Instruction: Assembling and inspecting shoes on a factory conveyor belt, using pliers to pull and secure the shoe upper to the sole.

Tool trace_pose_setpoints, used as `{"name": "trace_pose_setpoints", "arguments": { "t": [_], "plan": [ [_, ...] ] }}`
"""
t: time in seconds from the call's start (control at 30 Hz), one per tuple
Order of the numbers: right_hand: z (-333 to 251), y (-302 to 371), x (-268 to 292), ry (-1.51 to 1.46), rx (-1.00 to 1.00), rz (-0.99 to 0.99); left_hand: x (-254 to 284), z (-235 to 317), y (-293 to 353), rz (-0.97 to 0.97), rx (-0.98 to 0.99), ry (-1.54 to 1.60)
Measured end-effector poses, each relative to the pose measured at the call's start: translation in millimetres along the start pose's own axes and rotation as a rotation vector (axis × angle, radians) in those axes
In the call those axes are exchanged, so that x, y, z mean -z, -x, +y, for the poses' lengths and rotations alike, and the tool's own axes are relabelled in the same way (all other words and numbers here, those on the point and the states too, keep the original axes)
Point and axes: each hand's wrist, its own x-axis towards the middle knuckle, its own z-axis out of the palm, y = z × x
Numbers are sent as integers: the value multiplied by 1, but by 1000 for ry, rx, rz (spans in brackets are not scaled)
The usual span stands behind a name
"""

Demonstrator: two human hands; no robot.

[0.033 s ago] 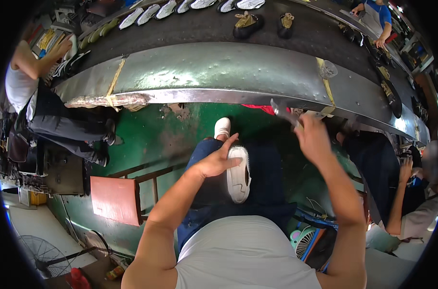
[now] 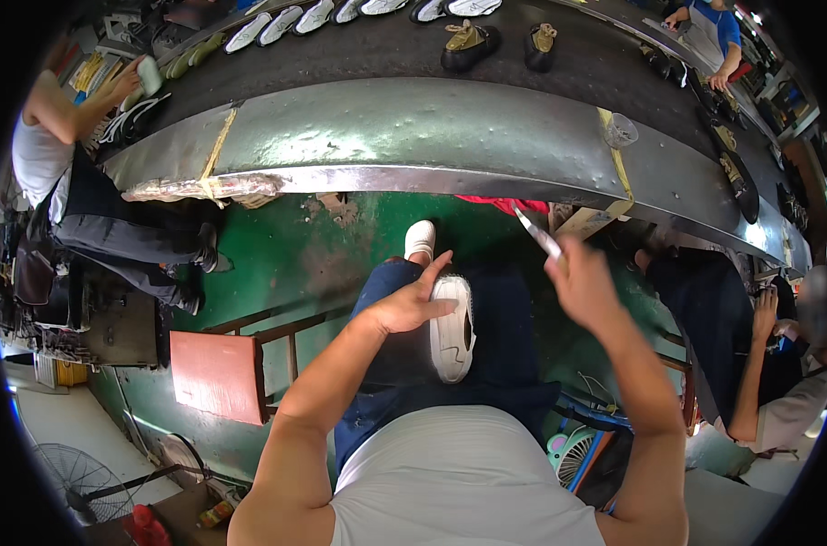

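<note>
On my lap, over dark blue cloth, lies a white shoe (image 2: 451,341) with its toe end away from me. My left hand (image 2: 412,308) grips the far part of it, thumb pressed across the upper and index finger stretched out. My right hand (image 2: 581,282) is raised to the right, apart from the shoe, closed around a slim metal tool (image 2: 538,235). This tool has a pale, narrowing end that points far and left. Motion blurs both hand and tool, so its exact kind is unclear.
A dark conveyor belt (image 2: 368,55) with a dented metal edge (image 2: 377,127) crosses ahead, carrying white shoes (image 2: 314,13) and dark shoes (image 2: 469,45). A reddish stool (image 2: 217,377) stands left. Co-workers sit left (image 2: 40,150) and right (image 2: 705,318); another person (image 2: 714,41) is far right. A green fan (image 2: 573,455) stands nearby.
My right hand has come lower and slightly left, and the tool's angle has changed. My left hand and the shoe stay nearly still. The left co-worker's hands have shifted slightly.
</note>
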Motion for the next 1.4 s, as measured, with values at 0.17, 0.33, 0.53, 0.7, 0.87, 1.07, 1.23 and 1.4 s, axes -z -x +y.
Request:
{"name": "trace_pose_setpoints", "arguments": {
  "t": [0.17, 0.33, 0.53, 0.7, 0.87, 1.07, 1.23, 1.4],
  "plan": [
    [-27, 79, -69, -522, -190, -262, 0, -3, -9, -159, -12, -240],
    [-35, 66, -107, -575, -154, -94, -9, 33, -15, -265, 131, 115],
    [-15, 51, -108, -678, -228, -254, -9, 27, -19, -252, 160, 133],
    [-19, 25, -99, -439, 303, 220, -33, 12, -25, -118, -7, -21],
    [-13, 5, -68, -141, 402, -106, -37, 11, -32, -190, -48, -235],
    [7, -10, -62, -660, -110, -407, -28, 8, -26, -171, 47, -32],
    [-4, 71, -70, -730, -220, -319, -37, -7, -19, 34, 75, 44],
    [-7, 107, -93, -978, -334, -482, -39, -18, -22, 64, 88, 156]
  ]
}}
